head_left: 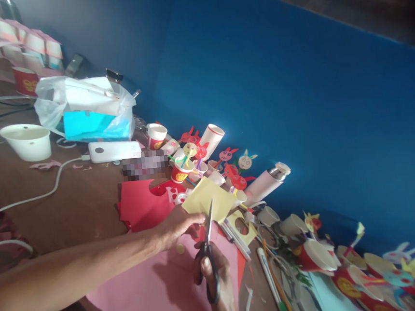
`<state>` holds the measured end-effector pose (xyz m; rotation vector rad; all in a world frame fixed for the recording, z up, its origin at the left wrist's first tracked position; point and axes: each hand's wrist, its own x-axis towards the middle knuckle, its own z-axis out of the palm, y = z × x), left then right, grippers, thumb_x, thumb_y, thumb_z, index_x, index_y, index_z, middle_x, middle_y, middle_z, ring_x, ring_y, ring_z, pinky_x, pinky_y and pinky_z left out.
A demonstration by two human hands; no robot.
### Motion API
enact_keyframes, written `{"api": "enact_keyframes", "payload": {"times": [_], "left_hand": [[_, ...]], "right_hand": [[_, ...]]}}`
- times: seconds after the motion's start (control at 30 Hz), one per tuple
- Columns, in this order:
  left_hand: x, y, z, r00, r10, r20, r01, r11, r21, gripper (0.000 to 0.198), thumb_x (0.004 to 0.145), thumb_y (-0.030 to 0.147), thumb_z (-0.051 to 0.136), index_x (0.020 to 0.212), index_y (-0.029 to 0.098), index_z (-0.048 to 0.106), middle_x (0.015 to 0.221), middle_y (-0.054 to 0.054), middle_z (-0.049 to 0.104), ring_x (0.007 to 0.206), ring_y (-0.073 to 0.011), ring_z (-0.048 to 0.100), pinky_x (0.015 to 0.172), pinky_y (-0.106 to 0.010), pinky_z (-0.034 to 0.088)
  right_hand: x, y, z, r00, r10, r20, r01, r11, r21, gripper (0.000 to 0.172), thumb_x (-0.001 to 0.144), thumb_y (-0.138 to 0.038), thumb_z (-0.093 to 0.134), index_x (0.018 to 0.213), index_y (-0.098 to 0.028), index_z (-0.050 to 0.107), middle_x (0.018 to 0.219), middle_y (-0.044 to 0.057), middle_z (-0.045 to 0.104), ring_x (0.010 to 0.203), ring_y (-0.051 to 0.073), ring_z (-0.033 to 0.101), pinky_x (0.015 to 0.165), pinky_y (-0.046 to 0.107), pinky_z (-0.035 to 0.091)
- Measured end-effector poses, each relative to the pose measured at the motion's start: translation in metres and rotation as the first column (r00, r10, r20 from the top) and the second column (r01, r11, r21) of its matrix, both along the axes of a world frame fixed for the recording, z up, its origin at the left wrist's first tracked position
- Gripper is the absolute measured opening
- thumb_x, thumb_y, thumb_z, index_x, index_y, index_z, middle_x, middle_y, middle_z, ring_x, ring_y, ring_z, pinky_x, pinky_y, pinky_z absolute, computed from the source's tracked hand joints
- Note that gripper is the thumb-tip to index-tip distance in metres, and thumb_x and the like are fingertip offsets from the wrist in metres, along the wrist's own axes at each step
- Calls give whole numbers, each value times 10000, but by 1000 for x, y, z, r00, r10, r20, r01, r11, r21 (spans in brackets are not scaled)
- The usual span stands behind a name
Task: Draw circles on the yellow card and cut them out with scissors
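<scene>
My left hand (180,224) pinches the lower left edge of a pale yellow sheet of paper (206,197) and holds it up over the table. In my right hand (217,270) is a pair of scissors (209,252) with black handles, gripped through the loops. The blades point upward and lie against the lower edge of the yellow paper; they look nearly closed. Beneath both hands lies a large pink sheet (149,281). Red paper sheets (139,205) rest just beyond my left hand. Another yellow piece with a round hole (252,232) lies to the right, partly under some pens (238,240).
Paper cups with cut-paper animal faces (225,155) line the blue wall (277,81); more cups (318,254) stand at right. A thermos (268,184) leans there. At left are a power bank (114,150) with a cable, a white cup (28,144) and a plastic bag (50,101).
</scene>
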<state>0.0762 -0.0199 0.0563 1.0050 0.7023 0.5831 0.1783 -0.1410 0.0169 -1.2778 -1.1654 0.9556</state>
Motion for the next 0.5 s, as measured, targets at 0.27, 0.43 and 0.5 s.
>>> {"api": "enact_keyframes", "payload": {"times": [0.27,0.43,0.5], "left_hand": [[1,-1,6,998,48,40,-48,999,1,235,571,294,658,677,91,604,603,-30,590,496,-115,509,502,-267,430],[0,0,8,999,39,19,-40,999,24,246,558,279,647,718,97,605,610,-15,584,476,-114,515,496,-270,435],[-1,1,9,999,28,24,-29,999,44,234,566,273,637,718,99,604,600,-3,568,474,-109,514,498,-266,436]], "right_hand": [[-6,-2,9,994,-94,59,94,996,-5,322,765,-602,496,913,-334,594,474,13,529,405,196,465,426,325,355],[-4,-1,13,990,-103,100,104,995,-5,471,745,-644,528,902,-207,610,474,-22,479,420,138,435,409,260,388],[-4,-1,14,991,-98,94,99,995,-6,502,745,-644,531,901,-172,605,477,-29,475,418,116,421,406,236,384]]}}
